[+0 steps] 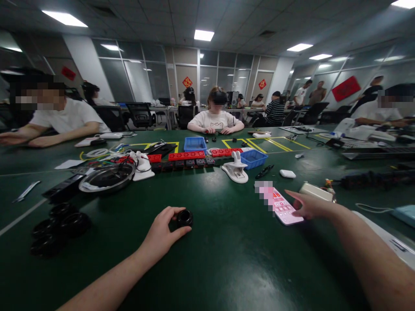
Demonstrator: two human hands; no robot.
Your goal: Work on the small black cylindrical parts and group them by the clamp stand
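My left hand [166, 231] grips a small round black part [184, 218] between thumb and fingers, on the green table [214, 259]. A phone [282, 207] with a lit pink screen lies flat on the right. Over its right edge reaches my right hand [308, 204], index finger stretched out and the others curled, holding nothing that I can see. Just behind that hand lies a cream-coloured box [316, 191]. Several black ring-shaped parts [76, 223] sit in a group at the left.
Beyond my hands are a white clip stand [236, 167], blue trays [195, 144], red power strips [186, 155], a white earbud case [287, 173] and a round metal-rimmed dish [106, 179] with cables. People sit across the table and at both sides.
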